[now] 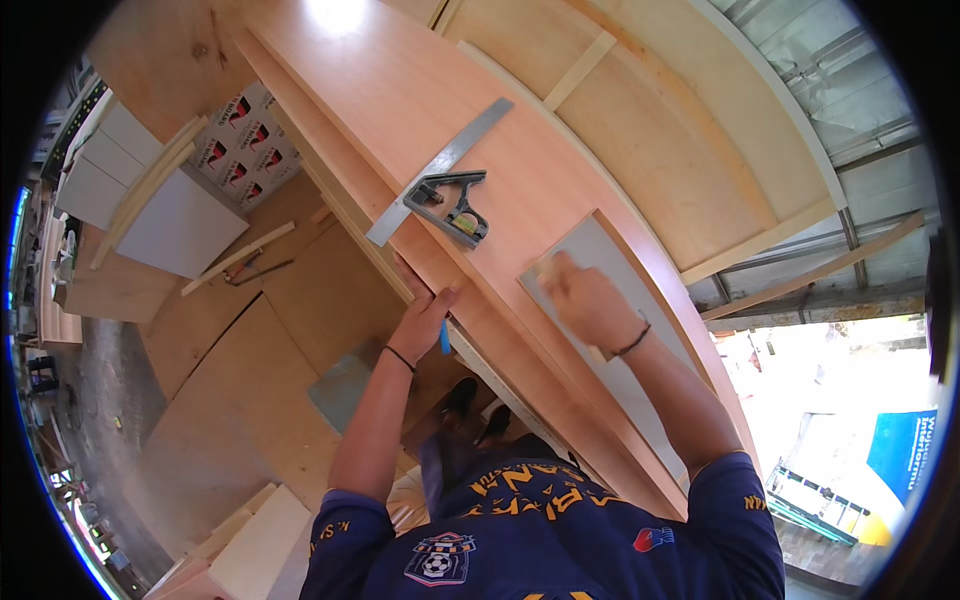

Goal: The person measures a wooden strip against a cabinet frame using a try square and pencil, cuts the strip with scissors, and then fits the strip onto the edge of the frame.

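Observation:
A long wood-grain cabinet panel (410,90) runs diagonally before me. My left hand (424,312) is closed over its near lower ledge, with the thumb on top. A short blue strip (445,338) shows beside that hand; whether I hold it is unclear. Over a grey rectangular recess (640,375) in the panel, my right hand (588,302) is curled into a fist and blurred by motion. A small pale bit pokes out below the fist, but its kind cannot be made out. Lying across the panel beyond both hands is a combination square (450,205) with a steel blade and dark head.
Plywood sheets (230,400) cover the floor at left, with a wood strip (240,258) and a clamp-like tool (258,270) on them. White boxes (170,215) stand farther left. A framed plywood panel (690,130) leans behind the cabinet; pale boards (255,550) lie at lower left.

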`<state>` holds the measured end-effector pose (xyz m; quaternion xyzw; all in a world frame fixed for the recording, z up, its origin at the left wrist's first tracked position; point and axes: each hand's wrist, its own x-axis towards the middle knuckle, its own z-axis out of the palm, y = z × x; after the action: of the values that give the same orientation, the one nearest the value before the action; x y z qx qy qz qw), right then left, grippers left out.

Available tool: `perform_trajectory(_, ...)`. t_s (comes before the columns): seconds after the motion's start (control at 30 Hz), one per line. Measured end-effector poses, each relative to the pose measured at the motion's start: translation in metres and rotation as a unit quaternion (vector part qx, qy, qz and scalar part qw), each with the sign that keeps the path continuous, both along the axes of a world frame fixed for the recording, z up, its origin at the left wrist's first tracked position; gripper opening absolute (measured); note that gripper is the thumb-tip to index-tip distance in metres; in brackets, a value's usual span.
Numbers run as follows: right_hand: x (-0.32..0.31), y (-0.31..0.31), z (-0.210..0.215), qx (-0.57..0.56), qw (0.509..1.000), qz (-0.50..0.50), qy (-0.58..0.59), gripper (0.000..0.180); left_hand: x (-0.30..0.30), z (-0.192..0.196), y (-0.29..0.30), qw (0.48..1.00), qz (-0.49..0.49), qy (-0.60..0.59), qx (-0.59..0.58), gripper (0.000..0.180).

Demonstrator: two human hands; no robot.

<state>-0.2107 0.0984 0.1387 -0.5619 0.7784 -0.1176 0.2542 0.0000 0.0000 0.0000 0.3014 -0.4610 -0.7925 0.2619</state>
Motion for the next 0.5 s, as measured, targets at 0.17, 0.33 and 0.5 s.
perform_trajectory(0.17, 0.027, 0.013, -0.004, -0.003, 0.999, 0.043, 0.022, 0.038, 0.005, -0.001, 0.008, 1.000, 0.011, -0.003, 0.011, 0.103)
perform_trajectory(0.33, -0.012, 0.005, -0.011, -0.016, 0.998, -0.058, 0.024, 0.039, -0.002, 0.004, 0.001, 1.000, 0.003, 0.002, 0.005, 0.103)
perform_trajectory(0.5, -0.044, 0.001, -0.040, -0.172, 0.975, -0.137, 0.002, 0.033, -0.001, 0.006, -0.001, 1.000, 0.014, -0.027, 0.004, 0.101)
